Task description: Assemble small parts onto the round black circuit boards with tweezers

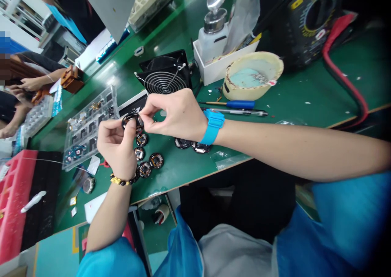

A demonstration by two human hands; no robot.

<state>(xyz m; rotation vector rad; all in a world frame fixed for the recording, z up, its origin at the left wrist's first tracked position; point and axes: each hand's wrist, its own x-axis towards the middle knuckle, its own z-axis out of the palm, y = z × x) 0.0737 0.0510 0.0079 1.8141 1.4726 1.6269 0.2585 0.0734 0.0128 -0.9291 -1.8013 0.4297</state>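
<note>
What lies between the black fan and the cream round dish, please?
A white open box holding a dispenser bottle stands there, shown in the head view.

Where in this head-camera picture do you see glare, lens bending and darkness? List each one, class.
Head view: lamp glare streaks the green table toward the far left; its front edge looks bowed, a wide-lens effect; the right edge of the frame fades to black; the left hand and right hand, pinching the round disc, look sharp.
</note>
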